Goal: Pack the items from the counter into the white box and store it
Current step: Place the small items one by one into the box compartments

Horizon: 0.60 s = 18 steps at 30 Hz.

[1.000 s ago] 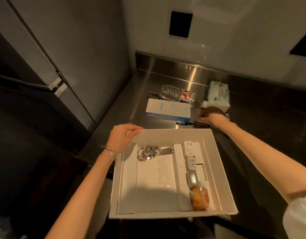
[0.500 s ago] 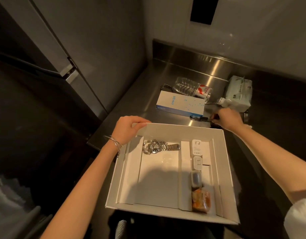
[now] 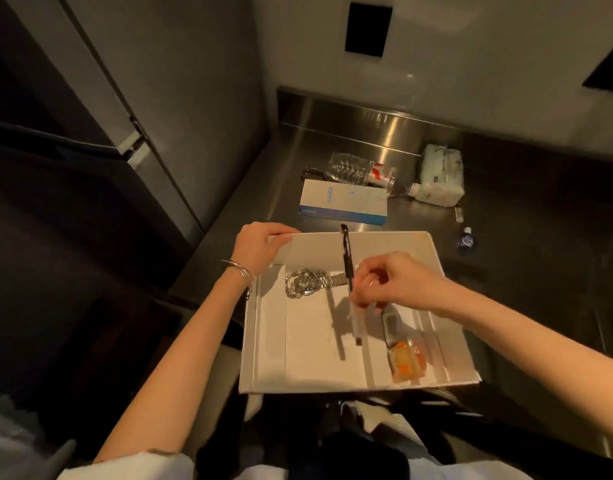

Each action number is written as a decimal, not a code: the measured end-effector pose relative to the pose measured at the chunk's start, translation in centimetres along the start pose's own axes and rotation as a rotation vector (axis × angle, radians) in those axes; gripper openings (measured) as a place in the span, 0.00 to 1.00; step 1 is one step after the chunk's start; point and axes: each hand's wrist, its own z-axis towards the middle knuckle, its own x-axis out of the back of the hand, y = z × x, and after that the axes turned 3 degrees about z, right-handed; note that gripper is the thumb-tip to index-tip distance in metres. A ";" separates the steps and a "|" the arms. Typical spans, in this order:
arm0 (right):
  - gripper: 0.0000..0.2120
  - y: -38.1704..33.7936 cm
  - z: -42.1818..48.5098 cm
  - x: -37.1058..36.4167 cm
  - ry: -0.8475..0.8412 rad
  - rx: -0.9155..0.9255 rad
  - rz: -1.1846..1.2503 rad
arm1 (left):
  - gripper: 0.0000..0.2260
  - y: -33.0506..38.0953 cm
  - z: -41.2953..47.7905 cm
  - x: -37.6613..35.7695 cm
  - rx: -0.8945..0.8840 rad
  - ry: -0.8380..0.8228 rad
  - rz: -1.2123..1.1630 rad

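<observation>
The open white box (image 3: 256, 341) sits at the counter's front edge. My left hand (image 3: 258, 245) grips its far-left corner. My right hand (image 3: 388, 284) hovers over the box's middle and pinches a pen (image 3: 348, 268) with a black cap and clear barrel, held lengthwise above the box floor. Inside lie a silver watch (image 3: 310, 282), a small silver object (image 3: 390, 322) partly under my hand, and an orange wrapped snack (image 3: 407, 362). On the counter behind are a white-and-blue carton (image 3: 343, 201), a crushed clear bottle (image 3: 364, 171) and a tissue pack (image 3: 440, 174).
The steel counter (image 3: 523, 216) ends in a raised back lip against the wall. A small blue-capped bottle (image 3: 466, 239) and a tiny object (image 3: 458, 213) lie right of the box. A grey cabinet side (image 3: 180, 109) rises on the left.
My right hand took the pen off the counter behind the box and carried it back over the box. The left hand stayed on the box corner.
</observation>
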 end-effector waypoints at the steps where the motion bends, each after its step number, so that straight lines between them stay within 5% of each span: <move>1: 0.02 0.9 0.8 -2.0 -0.060 -0.071 -0.034 | 0.09 -0.1 -0.1 0.1 -0.010 -0.002 -0.001; 8: 0.18 5.9 6.6 -9.1 -0.207 -0.523 0.117 | 0.09 -0.3 -0.3 0.2 -0.015 -0.012 -0.040; 18: 0.11 6.8 8.0 -12.9 -0.124 -0.411 -0.036 | 0.10 -0.2 -0.2 0.3 0.005 -0.036 -0.043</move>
